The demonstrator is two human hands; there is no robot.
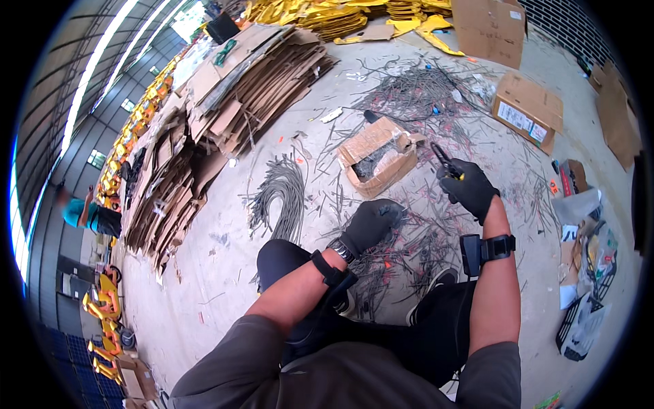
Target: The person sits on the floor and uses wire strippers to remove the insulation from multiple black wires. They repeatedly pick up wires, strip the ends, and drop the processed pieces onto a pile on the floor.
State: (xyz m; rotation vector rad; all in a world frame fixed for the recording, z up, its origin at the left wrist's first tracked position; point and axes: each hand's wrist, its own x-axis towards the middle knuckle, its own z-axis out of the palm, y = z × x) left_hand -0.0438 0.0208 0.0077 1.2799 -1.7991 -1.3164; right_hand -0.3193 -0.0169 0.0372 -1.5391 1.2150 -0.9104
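Observation:
My right hand [467, 186], in a black glove, grips a pair of pliers or cutters [443, 159] with dark jaws and a touch of yellow on the handle. The jaws point up and away, just right of an open cardboard box [378, 158] with dark small pieces inside. My left hand [375, 225], also gloved in black, is curled above the cable scraps near my knee; whether something small sits in its fingers is hidden. Cut cable pieces [409, 255], grey with some pink-red bits, lie scattered below both hands. A bent bundle of grey cables [278, 191] rests left of the box.
Beyond the box lies a larger heap of cables [419, 89]. Stacked flattened cardboard [255, 87] stands at left, with a person [84, 212] behind it. A closed carton [529, 110] and a black plastic crate [577, 327] are at right. Yellow parts [306, 18] are piled at the back.

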